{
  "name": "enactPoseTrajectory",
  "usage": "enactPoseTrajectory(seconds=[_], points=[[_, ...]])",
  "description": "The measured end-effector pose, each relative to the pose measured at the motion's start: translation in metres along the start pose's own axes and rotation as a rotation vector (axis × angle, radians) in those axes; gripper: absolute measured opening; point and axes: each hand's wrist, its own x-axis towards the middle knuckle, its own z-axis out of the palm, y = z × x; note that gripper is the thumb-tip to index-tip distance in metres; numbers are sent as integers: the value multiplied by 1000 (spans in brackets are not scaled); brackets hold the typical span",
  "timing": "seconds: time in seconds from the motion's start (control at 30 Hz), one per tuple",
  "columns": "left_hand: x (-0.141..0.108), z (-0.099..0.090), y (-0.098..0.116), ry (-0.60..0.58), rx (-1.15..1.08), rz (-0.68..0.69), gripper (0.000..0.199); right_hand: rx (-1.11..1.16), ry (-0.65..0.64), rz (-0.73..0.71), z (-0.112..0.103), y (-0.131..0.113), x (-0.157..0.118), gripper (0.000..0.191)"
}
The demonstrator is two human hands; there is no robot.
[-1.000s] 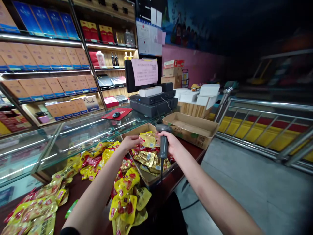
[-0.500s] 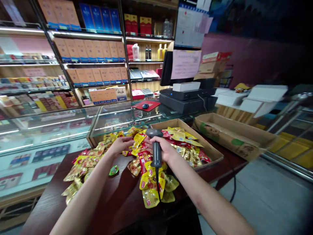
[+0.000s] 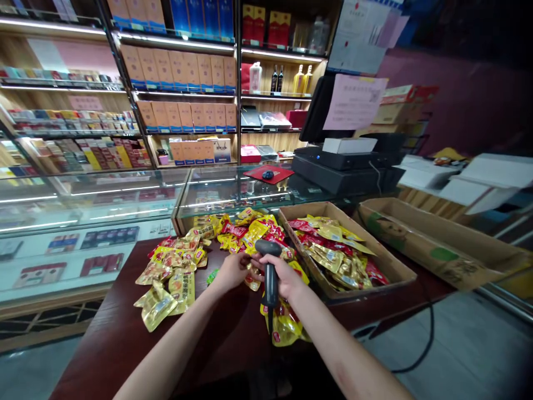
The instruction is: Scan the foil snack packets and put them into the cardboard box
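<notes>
My right hand (image 3: 287, 276) is wrapped round a dark grey handheld barcode scanner (image 3: 270, 280), its head up and its cable end down. Close beside it, my left hand (image 3: 234, 271) has its fingers bent in toward the scanner; what they hold, if anything, is hidden. A small snack packet (image 3: 253, 278) shows just under those fingertips. Beneath the scanner lie yellow packets (image 3: 285, 328), partly covered by it. A pile of yellow and red packets (image 3: 254, 230) spreads behind both hands. Gold packets (image 3: 156, 305) lie left of my left forearm. A green wrapped piece (image 3: 212, 276) is by my left wrist.
An open cardboard box (image 3: 400, 272) full of packets stands right of my hands, with another carton (image 3: 437, 233) beyond it. A glass display counter (image 3: 216, 194) borders the dark red table (image 3: 112, 333). Behind are a mouse (image 3: 267, 174) and a register (image 3: 350, 172).
My left hand has moved right and its fingers have bent in, close to the right hand. The scanner stays in my right hand. The view has swung left.
</notes>
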Motion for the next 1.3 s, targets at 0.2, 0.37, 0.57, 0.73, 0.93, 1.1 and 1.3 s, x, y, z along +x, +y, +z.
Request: enactPoseTrajectory(seconds=[0.2, 0.37, 0.57, 0.73, 0.93, 1.1, 1.3], points=[[14, -31, -20, -64, -144, -150, 30, 51, -63, 15, -3, 0, 2, 13], [13, -67, -14, 168, -166, -67, 20, 91, -112, 40, -4, -4, 8, 21], [-1, -51, 11, 363, -157, 174, 19, 135, -249, 64, 16, -16, 13, 28], [-8, -33, 20, 257, -313, 194, 32, 146, -286, 49, 22, -23, 24, 22], [7, -28, -3, 367, -658, 8, 42, 90, -197, 31, 13, -25, 28, 13], [12, -33, -18, 176, -855, -288, 52, 39, -299, 55, 12, -19, 30, 14], [10, -41, -24, 64, -1091, -368, 38, -2, -331, 83, 21, -16, 35, 16]])
